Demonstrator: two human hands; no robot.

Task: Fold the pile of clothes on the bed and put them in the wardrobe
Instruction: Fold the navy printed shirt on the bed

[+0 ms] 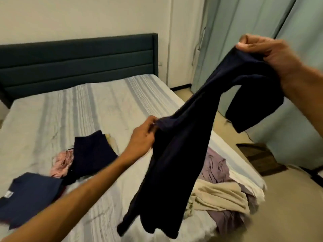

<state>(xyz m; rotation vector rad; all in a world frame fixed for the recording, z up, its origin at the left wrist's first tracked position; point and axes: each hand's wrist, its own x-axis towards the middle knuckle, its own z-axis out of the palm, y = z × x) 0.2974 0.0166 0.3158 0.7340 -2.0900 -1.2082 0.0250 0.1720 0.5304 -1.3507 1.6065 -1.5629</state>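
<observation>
The person stands at the foot corner of the bed point(73, 109), holding a dark navy T-shirt point(176, 154) up in the air above the mattress. The right hand point(269, 55), raised toward 2 o'clock, has its fingers curled round one shoulder of the shirt, the cloth bunched in the grip. The left hand point(143, 137), near the centre of view, pinches the other shoulder between thumb and fingertips. The shirt hangs slanted between the two hands, its body trailing down toward 6 o'clock, one short sleeve point(253, 109) dangling free below the right hand.

On the striped grey sheet, at 9 o'clock from the left hand, lies a folded dark navy garment point(92, 154), partly overlapping a crumpled pink piece point(61, 165). At 8 o'clock a second folded blue garment point(29, 196) lies flat, just beside the first, a small white label showing at its left edge.

At 5 o'clock, on the bed's near right corner, sits the unfolded pile point(222, 194): a cream cloth on top of mauve fabric, partly hidden behind the hanging shirt.

A dark upholstered headboard point(78, 56) stands at 11 o'clock against a pale wall. Pale green curtains point(262, 20) hang at 1 o'clock. A dark mat point(258, 158) lies on the floor at 3 o'clock.
</observation>
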